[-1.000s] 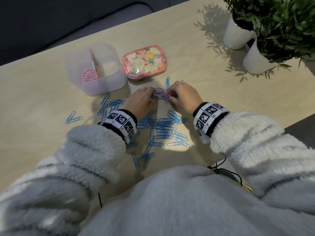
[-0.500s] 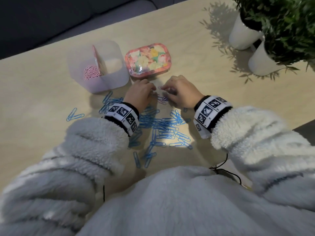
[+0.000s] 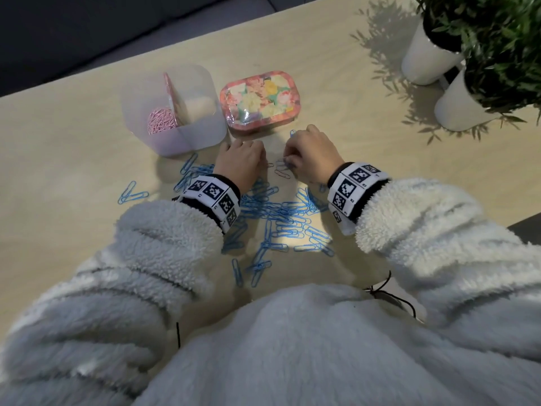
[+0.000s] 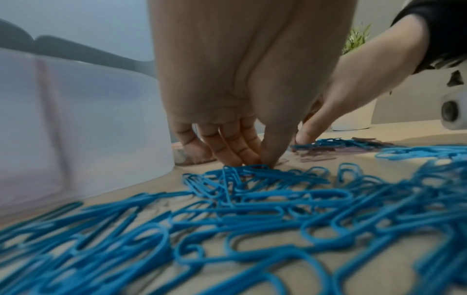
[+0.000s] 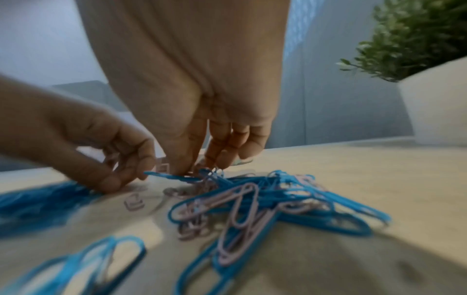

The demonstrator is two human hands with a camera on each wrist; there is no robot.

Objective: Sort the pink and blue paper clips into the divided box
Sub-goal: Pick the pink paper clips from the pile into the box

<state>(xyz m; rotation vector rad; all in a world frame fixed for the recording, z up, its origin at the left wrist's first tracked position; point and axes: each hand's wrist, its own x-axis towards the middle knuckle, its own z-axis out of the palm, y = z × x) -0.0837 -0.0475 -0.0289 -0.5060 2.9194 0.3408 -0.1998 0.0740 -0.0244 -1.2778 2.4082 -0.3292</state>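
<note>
- A second ago we had both hands pressed together over one mixed clump of clips; now our left hand (image 3: 240, 163) and right hand (image 3: 311, 155) have drawn apart, with bare surface (image 3: 366, 118) between them.
- The clump has been spread out: a few pink clips (image 3: 281, 170) now lie singly in the gap, and more sit tangled among blue ones under the right wrist (image 5: 237, 201).
- Our left fingers (image 4: 227, 143) are curled down with thumb and fingertips meeting at the surface at the far edge of the blue clips (image 3: 281, 218); whether they have actually caught a clip we cannot tell.
- Our right fingers (image 5: 222, 147) are bunched the same way, tips down in the mixed tangle; a pinch looks likely, but blur keeps us from being sure.
- The divided box (image 3: 202, 133) stands just beyond the left hand, beside the floral tin (image 3: 260, 98). Its left compartment holds a heap of pink clips, while the right one looks empty.
- We judge that separating the clump makes the remaining pinks pickable one by one; the large blue pile nearer us is unsorted, so the task is perhaps halfway.
</note>
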